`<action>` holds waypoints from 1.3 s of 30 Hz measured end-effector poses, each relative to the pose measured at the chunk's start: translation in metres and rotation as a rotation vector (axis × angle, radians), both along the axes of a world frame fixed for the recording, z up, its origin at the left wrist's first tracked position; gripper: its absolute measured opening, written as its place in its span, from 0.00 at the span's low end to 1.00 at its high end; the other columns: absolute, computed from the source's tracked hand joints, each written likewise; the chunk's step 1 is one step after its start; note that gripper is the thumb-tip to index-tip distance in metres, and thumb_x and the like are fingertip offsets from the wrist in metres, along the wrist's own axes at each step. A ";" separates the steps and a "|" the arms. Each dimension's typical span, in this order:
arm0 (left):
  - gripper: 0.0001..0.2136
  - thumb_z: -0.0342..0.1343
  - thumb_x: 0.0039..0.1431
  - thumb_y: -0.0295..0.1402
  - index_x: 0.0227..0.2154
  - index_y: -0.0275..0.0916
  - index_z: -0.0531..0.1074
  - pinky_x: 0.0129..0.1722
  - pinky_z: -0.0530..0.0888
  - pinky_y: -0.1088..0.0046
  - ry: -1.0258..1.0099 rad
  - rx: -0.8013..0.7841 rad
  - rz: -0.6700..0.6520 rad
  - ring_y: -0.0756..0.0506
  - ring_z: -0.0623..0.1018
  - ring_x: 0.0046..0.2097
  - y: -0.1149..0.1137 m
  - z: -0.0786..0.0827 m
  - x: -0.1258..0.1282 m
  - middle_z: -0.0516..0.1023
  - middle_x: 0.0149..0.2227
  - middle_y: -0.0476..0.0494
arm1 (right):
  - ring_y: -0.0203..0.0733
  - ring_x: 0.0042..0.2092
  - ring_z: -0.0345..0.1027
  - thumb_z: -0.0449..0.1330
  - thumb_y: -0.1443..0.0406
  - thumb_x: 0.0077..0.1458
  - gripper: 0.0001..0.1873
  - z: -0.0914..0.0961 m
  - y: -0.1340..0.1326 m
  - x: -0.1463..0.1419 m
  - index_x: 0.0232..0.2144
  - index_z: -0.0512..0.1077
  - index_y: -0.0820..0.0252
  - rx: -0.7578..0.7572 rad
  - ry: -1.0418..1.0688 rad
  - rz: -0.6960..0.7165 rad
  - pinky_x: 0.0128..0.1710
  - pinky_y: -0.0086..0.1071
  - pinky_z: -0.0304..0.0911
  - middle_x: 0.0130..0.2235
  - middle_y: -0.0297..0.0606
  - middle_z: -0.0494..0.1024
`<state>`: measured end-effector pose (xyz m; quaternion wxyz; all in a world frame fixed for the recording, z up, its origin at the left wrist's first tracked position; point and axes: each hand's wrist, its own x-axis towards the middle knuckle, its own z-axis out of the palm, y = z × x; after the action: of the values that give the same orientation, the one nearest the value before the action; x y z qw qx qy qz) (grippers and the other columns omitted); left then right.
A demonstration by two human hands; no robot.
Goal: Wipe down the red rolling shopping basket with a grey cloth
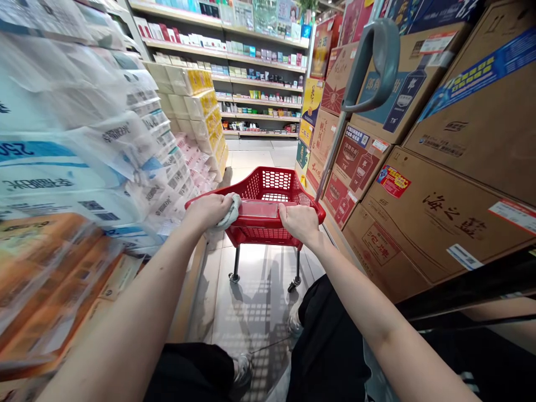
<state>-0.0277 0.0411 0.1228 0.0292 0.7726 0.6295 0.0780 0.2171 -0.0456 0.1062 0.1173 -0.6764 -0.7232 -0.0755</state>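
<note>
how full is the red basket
Empty, as far as shows: inside the red basket only bare mesh walls and bottom are visible.

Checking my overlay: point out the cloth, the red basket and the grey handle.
cloth (230,213), head view, bunched end
red basket (274,181), head view, far mesh wall
grey handle (390,56), head view, outer bend
</note>
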 end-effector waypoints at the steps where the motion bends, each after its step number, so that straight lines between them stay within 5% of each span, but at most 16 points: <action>1: 0.30 0.31 0.66 0.50 0.26 0.40 0.74 0.33 0.65 0.66 0.011 -0.004 0.000 0.38 0.79 0.38 0.000 0.000 0.001 0.81 0.33 0.35 | 0.45 0.42 0.78 0.34 0.56 0.71 0.36 0.001 0.000 0.001 0.34 0.80 0.61 -0.013 -0.004 0.002 0.42 0.33 0.66 0.37 0.47 0.83; 5: 0.30 0.30 0.67 0.51 0.31 0.41 0.75 0.34 0.65 0.66 -0.034 0.185 -0.022 0.38 0.79 0.41 -0.018 -0.011 0.001 0.81 0.36 0.38 | 0.47 0.44 0.78 0.35 0.55 0.71 0.35 0.005 0.010 0.009 0.36 0.79 0.61 -0.063 0.016 0.008 0.44 0.35 0.66 0.41 0.48 0.83; 10: 0.27 0.33 0.68 0.48 0.45 0.39 0.75 0.50 0.68 0.65 -0.122 0.419 -0.227 0.41 0.78 0.50 -0.039 -0.033 -0.001 0.81 0.45 0.39 | 0.45 0.42 0.78 0.31 0.55 0.71 0.37 0.014 0.027 0.021 0.36 0.78 0.60 -0.287 0.121 0.077 0.48 0.37 0.66 0.35 0.45 0.83; 16: 0.26 0.36 0.68 0.47 0.60 0.39 0.66 0.59 0.65 0.61 -0.167 0.436 -0.317 0.40 0.71 0.60 -0.043 -0.036 0.007 0.72 0.59 0.37 | 0.49 0.49 0.76 0.32 0.54 0.71 0.36 0.013 0.030 0.022 0.41 0.78 0.61 -0.162 0.042 0.098 0.48 0.37 0.65 0.44 0.47 0.82; 21: 0.27 0.34 0.68 0.47 0.56 0.37 0.70 0.53 0.69 0.63 -0.069 0.345 -0.291 0.39 0.76 0.54 -0.032 -0.012 0.039 0.77 0.54 0.36 | 0.47 0.47 0.76 0.31 0.53 0.71 0.38 0.013 0.030 0.023 0.40 0.79 0.62 -0.147 -0.005 0.098 0.48 0.35 0.65 0.43 0.49 0.82; 25: 0.29 0.33 0.66 0.49 0.37 0.37 0.78 0.42 0.71 0.64 0.067 0.179 -0.262 0.37 0.79 0.44 -0.010 0.009 0.076 0.81 0.40 0.34 | 0.46 0.47 0.76 0.31 0.52 0.71 0.38 0.012 0.029 0.024 0.41 0.78 0.61 -0.132 -0.016 0.109 0.48 0.35 0.65 0.44 0.47 0.82; 30: 0.28 0.35 0.65 0.49 0.32 0.37 0.77 0.39 0.69 0.68 0.031 0.009 -0.348 0.39 0.79 0.42 0.014 0.016 0.096 0.82 0.39 0.36 | 0.46 0.47 0.77 0.31 0.53 0.71 0.37 0.010 0.030 0.027 0.41 0.78 0.59 -0.123 0.019 0.106 0.47 0.36 0.66 0.43 0.46 0.82; 39: 0.24 0.38 0.68 0.50 0.38 0.39 0.74 0.40 0.68 0.71 -0.184 0.357 -0.542 0.44 0.78 0.41 -0.024 -0.001 0.073 0.80 0.39 0.41 | 0.47 0.46 0.78 0.31 0.56 0.71 0.38 0.007 0.030 0.027 0.37 0.79 0.63 0.014 0.171 -0.192 0.46 0.35 0.67 0.42 0.51 0.82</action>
<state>0.0458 0.0176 0.1215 -0.0301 0.8944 0.3724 0.2460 0.2439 -0.0158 0.1132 0.1755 -0.7458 -0.6418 -0.0334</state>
